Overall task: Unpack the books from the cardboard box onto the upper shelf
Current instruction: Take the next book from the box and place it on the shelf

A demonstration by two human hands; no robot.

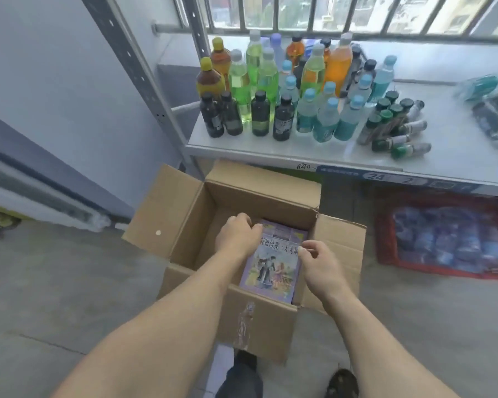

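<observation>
So the open brown cardboard box [227,254] sat on the grey floor [55,282], flaps out, right below the white metal shelf [299,150] packed with drink bottles [270,90]. Inside lay a purple paperback book [273,262] with an illustrated cover, face up. Left hand [237,235] had its fingers curled over the book's left edge, right hand [319,264] was pinching the right edge. A red crate [443,239] sat under the shelf.
</observation>
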